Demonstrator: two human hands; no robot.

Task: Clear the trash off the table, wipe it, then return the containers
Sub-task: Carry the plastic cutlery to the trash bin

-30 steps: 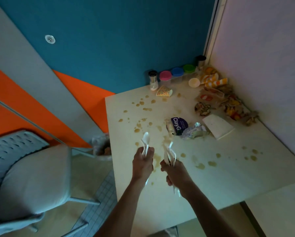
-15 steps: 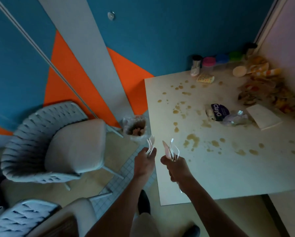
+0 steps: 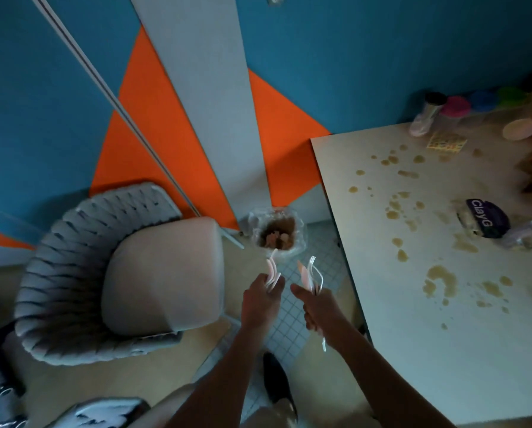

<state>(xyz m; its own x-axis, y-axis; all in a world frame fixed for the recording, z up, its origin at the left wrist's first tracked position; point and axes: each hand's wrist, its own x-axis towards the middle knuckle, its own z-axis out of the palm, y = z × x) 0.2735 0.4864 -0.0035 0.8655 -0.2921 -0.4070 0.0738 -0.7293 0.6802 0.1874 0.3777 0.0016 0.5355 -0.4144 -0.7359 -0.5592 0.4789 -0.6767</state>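
My left hand (image 3: 260, 299) grips white plastic spoons (image 3: 271, 271) over the floor, left of the table. Beside it, my right hand (image 3: 317, 307) grips a bundle of white plastic forks and a knife (image 3: 311, 274). Just beyond both hands stands a small bin lined with a clear bag (image 3: 276, 232), holding brownish trash. The pale table (image 3: 443, 350) on the right is spotted with brown spills. On it lie a dark "ClayG" wrapper (image 3: 486, 218) and crumpled clear plastic (image 3: 528, 234). Containers with pink (image 3: 454, 107), blue and green lids line the back edge, next to a black-capped shaker (image 3: 426, 117).
A grey woven armchair with a pale cushion (image 3: 162, 276) stands left of my hands. A second chair (image 3: 104, 413) shows at the bottom left. A yellow patterned sponge-like piece (image 3: 446, 143) lies near the containers. More wrappers blur at the table's right edge. My dark shoe (image 3: 277, 384) is on the floor.
The view has swung left and down from the table to the floor. Both hands, still holding the cutlery, have moved off the table edge to just in front of the bin.
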